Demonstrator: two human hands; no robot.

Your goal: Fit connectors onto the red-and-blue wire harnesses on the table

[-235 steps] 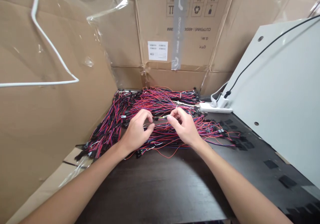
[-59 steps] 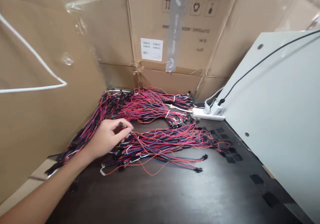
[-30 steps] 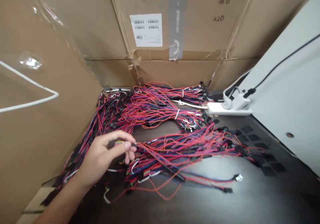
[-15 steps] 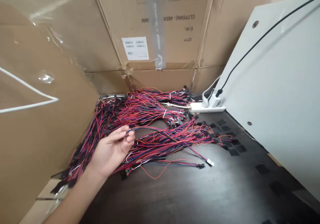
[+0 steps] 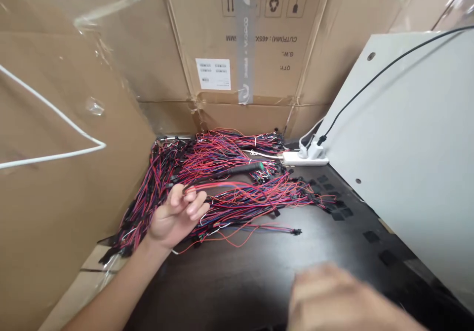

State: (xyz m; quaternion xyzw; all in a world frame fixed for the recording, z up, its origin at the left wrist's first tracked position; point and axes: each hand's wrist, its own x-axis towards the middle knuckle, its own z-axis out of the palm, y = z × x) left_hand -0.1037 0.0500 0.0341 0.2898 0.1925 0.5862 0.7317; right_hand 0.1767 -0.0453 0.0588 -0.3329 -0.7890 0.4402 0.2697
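Near the middle, my left hand (image 5: pixel 179 212) pinches a cable (image 5: pixel 229 185) of red and dark wires that runs off to the right over the wire pile. A black stick-like piece with a green tip (image 5: pixel 261 165) extends from behind its fingers. Bundles of red and blue wires with black connectors (image 5: pixel 222 156) lie spread around and behind this hand. At the bottom right, my right hand (image 5: pixel 329 296) is smeared by motion above the dark table (image 5: pixel 252 272); whether it holds anything does not show.
Cardboard boxes (image 5: pixel 211 114) wall in the back and left side. A white power strip (image 5: pixel 305 159) with plugs sits at the back right beside a pale panel (image 5: pixel 407 138). Black squares (image 5: pixel 337 216) lie on the table's right part, and a white cable (image 5: pixel 89 148) hangs at left.
My right hand has come into view at the bottom right. The black green-tipped piece now shows by my left hand, and the white connector at the right is gone from view. The camera has shifted.
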